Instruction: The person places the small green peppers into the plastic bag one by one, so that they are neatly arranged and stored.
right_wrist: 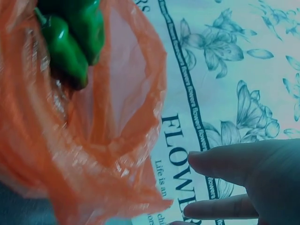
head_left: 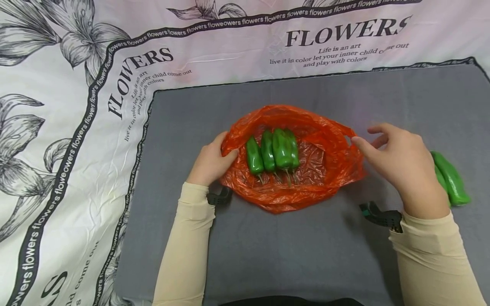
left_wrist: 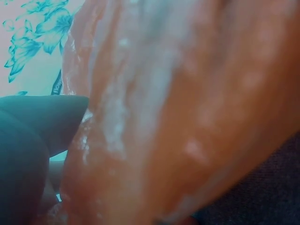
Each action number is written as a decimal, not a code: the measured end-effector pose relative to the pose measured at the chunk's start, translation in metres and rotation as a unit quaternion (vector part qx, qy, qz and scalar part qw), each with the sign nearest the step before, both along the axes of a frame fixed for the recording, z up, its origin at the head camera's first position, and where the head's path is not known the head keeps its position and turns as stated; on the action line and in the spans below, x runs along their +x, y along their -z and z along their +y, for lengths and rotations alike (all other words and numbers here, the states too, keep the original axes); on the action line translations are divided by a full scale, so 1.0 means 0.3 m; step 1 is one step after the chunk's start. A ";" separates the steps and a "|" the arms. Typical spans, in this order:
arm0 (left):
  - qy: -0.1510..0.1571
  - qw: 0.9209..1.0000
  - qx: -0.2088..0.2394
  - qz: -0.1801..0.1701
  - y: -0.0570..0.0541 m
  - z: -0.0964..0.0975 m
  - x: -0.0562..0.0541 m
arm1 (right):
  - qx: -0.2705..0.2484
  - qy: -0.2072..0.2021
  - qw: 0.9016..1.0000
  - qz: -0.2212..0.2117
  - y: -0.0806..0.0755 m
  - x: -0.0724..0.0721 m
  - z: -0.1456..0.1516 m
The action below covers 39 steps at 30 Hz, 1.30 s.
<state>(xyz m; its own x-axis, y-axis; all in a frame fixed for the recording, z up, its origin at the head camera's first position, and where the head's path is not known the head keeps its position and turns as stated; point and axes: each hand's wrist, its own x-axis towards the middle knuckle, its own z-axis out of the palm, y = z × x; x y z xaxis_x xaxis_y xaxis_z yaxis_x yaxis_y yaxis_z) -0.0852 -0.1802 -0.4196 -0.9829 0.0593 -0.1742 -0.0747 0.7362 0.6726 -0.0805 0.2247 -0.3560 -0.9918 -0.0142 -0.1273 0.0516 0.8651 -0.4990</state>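
An orange-red plastic bag (head_left: pixel 340 170) lies spread with its mouth facing up. Several green peppers (head_left: pixel 282 148) rest side by side inside it, stems toward the person. At the bag's left rim, my left hand (head_left: pixel 210 161) pinches the plastic, thumb over the edge and fingers behind it. The left wrist view is mostly filled by blurred plastic. My right hand (head_left: pixel 405 161) hovers by the right rim, thumb and fingers parted with nothing between them. In the right wrist view its fingers (right_wrist: pixel 220 161) are apart from the bag.
Two more green peppers (head_left: pixel 453 178) lie on the grey cloth at the right, partly hidden by the right hand. A white floral tablecloth border (head_left: pixel 229 51) with FLOWERS lettering runs along the back and left. Dark wrist devices (head_left: pixel 383 216) sit at both cuffs.
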 end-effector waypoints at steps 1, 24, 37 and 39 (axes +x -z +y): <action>0.000 1.000 -0.001 0.000 -0.001 0.001 0.000 | 0.001 0.001 1.000 -0.001 0.004 0.003 0.006; 0.006 1.000 -0.002 0.008 -0.003 0.019 -0.001 | 0.066 0.040 0.997 -0.025 0.075 0.066 0.144; 0.002 1.000 -0.002 0.010 0.000 0.016 0.002 | 0.094 0.071 0.992 -0.042 0.086 0.111 0.212; -0.001 1.000 -0.001 0.009 0.002 0.013 0.005 | 0.095 0.074 0.992 -0.047 0.089 0.117 0.221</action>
<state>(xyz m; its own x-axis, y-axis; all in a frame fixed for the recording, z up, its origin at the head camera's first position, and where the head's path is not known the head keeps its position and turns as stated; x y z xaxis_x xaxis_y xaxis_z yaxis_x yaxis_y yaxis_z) -0.0836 -0.1762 -0.4202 -0.9862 0.0573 -0.1556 -0.0633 0.7372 0.6727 -0.0454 0.2909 -0.3827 -0.9648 0.1643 -0.2056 0.2242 0.9222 -0.3152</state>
